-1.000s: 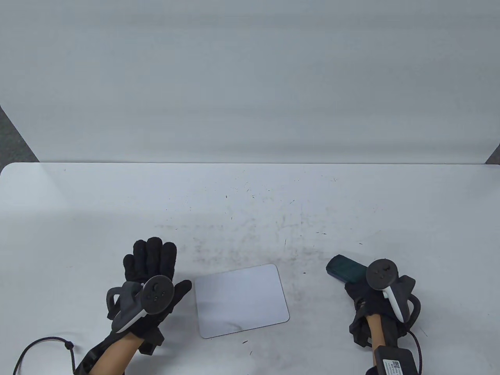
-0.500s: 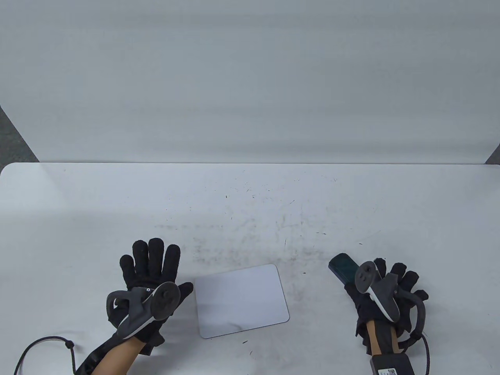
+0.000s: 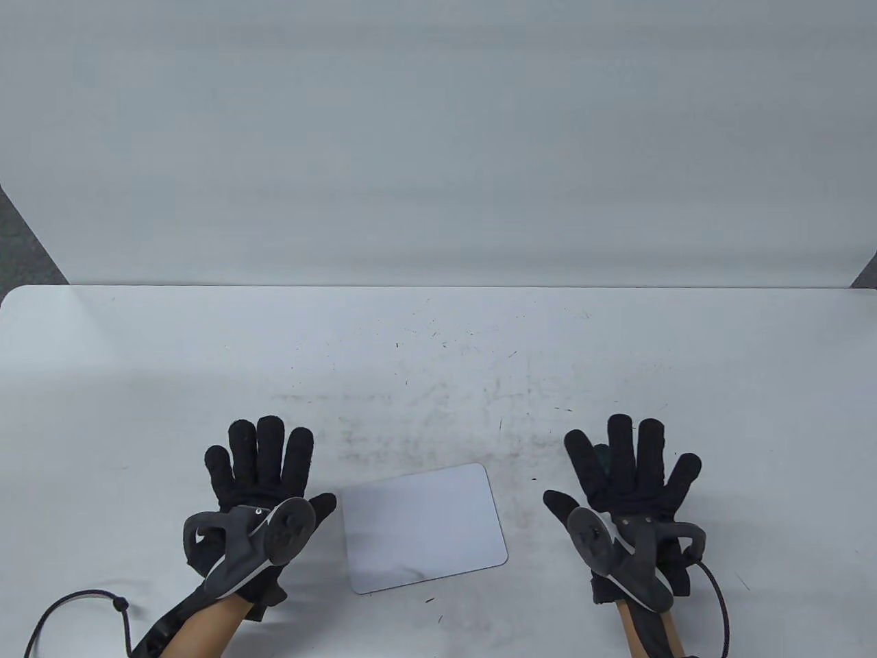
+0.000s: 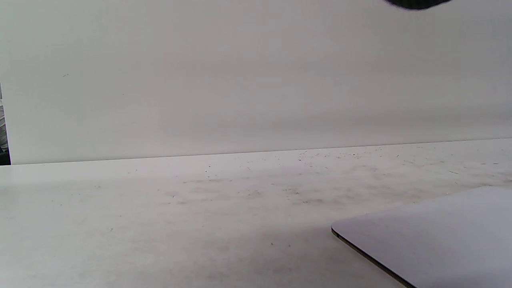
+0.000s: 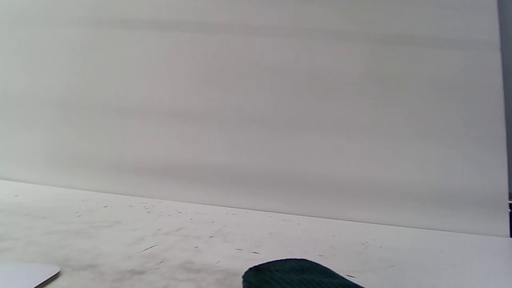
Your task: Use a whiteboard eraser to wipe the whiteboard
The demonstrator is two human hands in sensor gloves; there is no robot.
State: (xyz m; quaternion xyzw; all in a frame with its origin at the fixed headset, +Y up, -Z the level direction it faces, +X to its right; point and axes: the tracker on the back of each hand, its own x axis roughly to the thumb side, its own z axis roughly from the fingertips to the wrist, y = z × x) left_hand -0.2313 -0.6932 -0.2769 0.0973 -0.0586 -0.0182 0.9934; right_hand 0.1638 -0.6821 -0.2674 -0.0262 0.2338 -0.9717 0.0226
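A small white whiteboard [image 3: 425,524] with rounded corners lies flat on the white table, near the front edge between my hands. Its corner shows in the left wrist view [image 4: 440,232] and the right wrist view [image 5: 24,274]. My left hand [image 3: 264,466] lies flat with fingers spread, just left of the board, empty. My right hand [image 3: 627,466] is open with fingers spread, to the right of the board. It lies over the dark teal eraser [image 3: 603,456], of which only a sliver shows between the fingers. The eraser's end shows in the right wrist view [image 5: 296,275].
The table [image 3: 438,356] carries dark scuffs and specks in its middle. A white backdrop wall [image 3: 438,137] stands along the far edge. A black cable [image 3: 75,603] loops at the front left by my left forearm.
My right hand has let go of the eraser, turned palm down and spread its fingers over it. My left hand stayed flat beside the board, fingers spreading slightly.
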